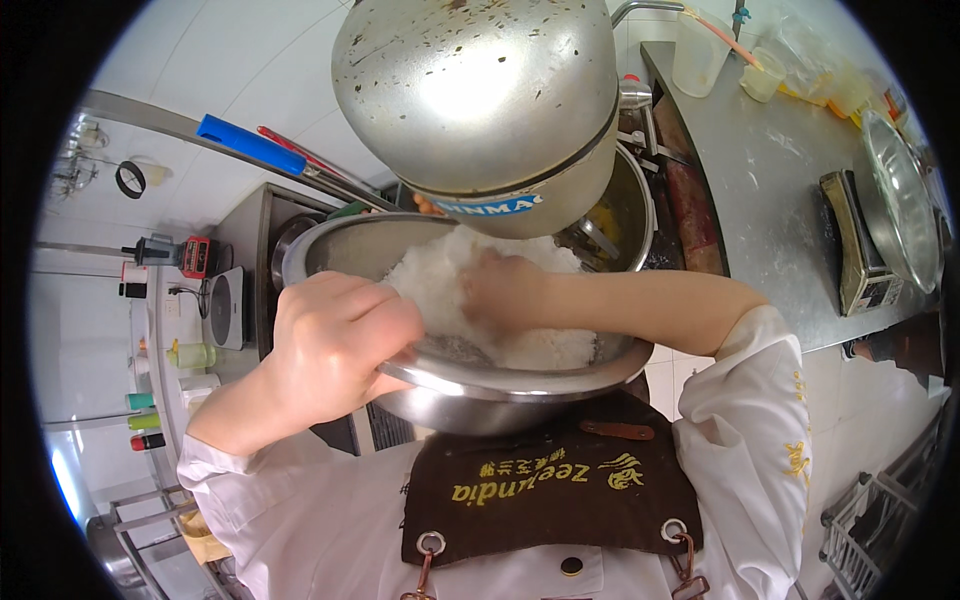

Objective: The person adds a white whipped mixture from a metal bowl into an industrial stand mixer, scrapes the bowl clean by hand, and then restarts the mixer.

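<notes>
A wide stainless steel bowl (465, 414) is in front of my apron, tilted against the side of a stand mixer. My left hand (341, 337) grips its near left rim, fingers curled over the edge. Loose white powder (424, 274), perhaps flour, is heaped inside. Into that heap reaches my right hand (501, 294), blurred by motion; its fingertips are partly buried, and whether it holds any powder cannot be seen. Just beyond, the mixer bowl (643, 199) holds something yellow (604, 216) around a metal mixing attachment (598, 238).
The planetary mixer's metal head (465, 82) overhangs the far side. At right, a steel table (772, 195) carries a scale (855, 244), a metal basin (896, 202) and plastic jugs (697, 56). Blue-handled tool (251, 145) juts in at upper left. Behind it stands a red-based blender (196, 256).
</notes>
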`<state>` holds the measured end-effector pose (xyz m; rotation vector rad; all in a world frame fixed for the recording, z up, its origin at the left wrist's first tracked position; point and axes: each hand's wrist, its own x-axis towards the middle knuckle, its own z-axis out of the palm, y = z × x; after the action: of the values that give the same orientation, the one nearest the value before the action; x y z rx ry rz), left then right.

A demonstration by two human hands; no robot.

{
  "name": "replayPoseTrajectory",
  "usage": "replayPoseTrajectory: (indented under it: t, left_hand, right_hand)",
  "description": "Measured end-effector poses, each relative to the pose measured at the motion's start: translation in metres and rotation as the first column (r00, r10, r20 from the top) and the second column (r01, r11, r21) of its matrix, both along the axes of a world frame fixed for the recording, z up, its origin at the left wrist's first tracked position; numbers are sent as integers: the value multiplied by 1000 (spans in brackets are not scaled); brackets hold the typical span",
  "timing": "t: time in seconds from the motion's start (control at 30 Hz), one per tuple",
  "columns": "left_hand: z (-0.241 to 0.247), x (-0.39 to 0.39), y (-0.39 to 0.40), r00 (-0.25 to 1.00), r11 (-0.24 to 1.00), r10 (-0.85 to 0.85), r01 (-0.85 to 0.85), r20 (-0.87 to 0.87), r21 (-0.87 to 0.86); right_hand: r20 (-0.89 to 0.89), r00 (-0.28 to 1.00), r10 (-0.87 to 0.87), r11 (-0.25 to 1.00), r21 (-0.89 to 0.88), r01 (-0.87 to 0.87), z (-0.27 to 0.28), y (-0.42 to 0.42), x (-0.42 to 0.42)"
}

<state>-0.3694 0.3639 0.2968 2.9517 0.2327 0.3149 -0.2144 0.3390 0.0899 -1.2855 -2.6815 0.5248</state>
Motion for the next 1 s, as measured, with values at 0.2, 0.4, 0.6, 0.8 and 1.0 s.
replayPoseTrajectory:
  t: [0.2, 0.4, 0.6, 0.8, 1.0]
  left_hand:
    - [-6, 2, 8, 998, 997, -36, 39, -61, 63]
    - [-2, -3, 12, 998, 996, -28, 32, -51, 79]
    - [1, -2, 8, 995, 994, -91, 93, -34, 60]
    - [-1, -1, -3, 995, 996, -86, 86, -50, -5]
    - [-8, -7, -4, 998, 999, -23, 25, -64, 26]
  right_hand:
    - [-158, 861, -483, 866, -230, 443, -26, 34, -19]
    - [476, 879, 29, 998, 42, -55, 35, 5, -21]
    - [119, 979, 167, 853, -515, -83, 92, -28, 21]
    - [149, 986, 77, 817, -577, 23, 23, -26, 6]
    - [-58, 977, -206, 846, -512, 149, 5, -9, 14]
